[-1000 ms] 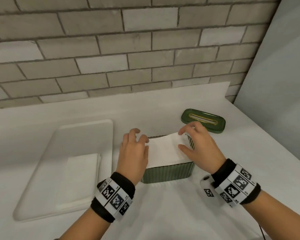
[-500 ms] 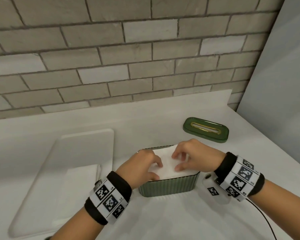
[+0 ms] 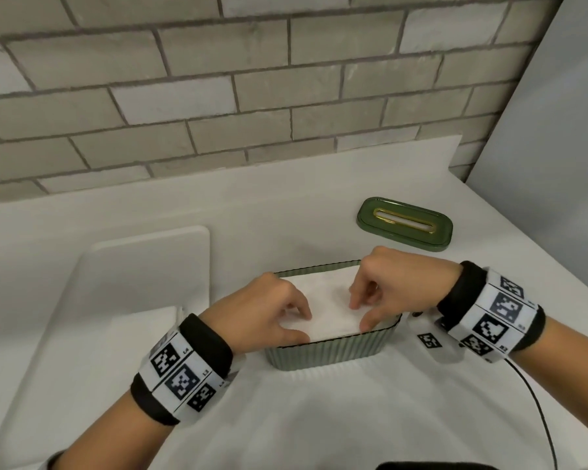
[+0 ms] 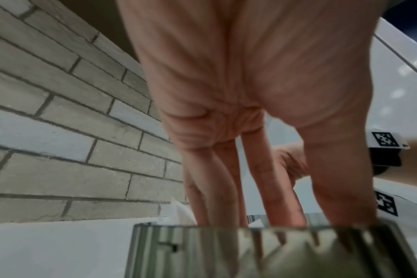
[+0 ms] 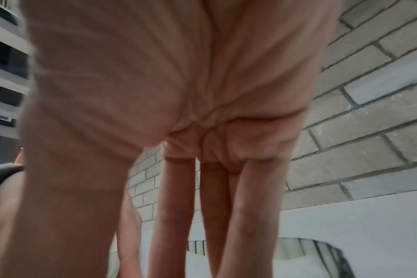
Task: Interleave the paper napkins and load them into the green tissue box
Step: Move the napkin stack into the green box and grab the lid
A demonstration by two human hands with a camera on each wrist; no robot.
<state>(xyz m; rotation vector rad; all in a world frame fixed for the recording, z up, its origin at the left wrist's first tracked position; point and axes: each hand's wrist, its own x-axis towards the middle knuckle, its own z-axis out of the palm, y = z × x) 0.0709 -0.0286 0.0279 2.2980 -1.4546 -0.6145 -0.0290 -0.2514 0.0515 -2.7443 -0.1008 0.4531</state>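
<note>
On the far left, a white tray (image 3: 143, 266) lies on the white counter (image 3: 319, 418), and a few white napkins (image 3: 143, 320) lie flat on it. They are well apart from your hands.

Next comes your left hand (image 3: 262, 313). It is over the left end of the green tissue box (image 3: 333, 351). Its fingers (image 4: 229, 190) point straight down, and the tips press on the white napkin stack (image 3: 326, 300) inside the box. Your thumb sits at the near rim. The hand is not wrapped around anything.

The box stands in the middle of the counter, right between your two wrists. The stack fills it almost to the top.

Your right hand (image 3: 398, 286) is over the right end of the box. Its fingers (image 5: 171, 206) also reach straight down onto the stack, and the thumb touches the paper by the near rim. It grips nothing.

Behind your right hand, well apart from the box, the green lid (image 3: 404, 224) lies flat with its gold slot up.

Both wrist bands (image 3: 187, 364) show black and white square codes with tiny letters. They are too small to read for sure.
</note>
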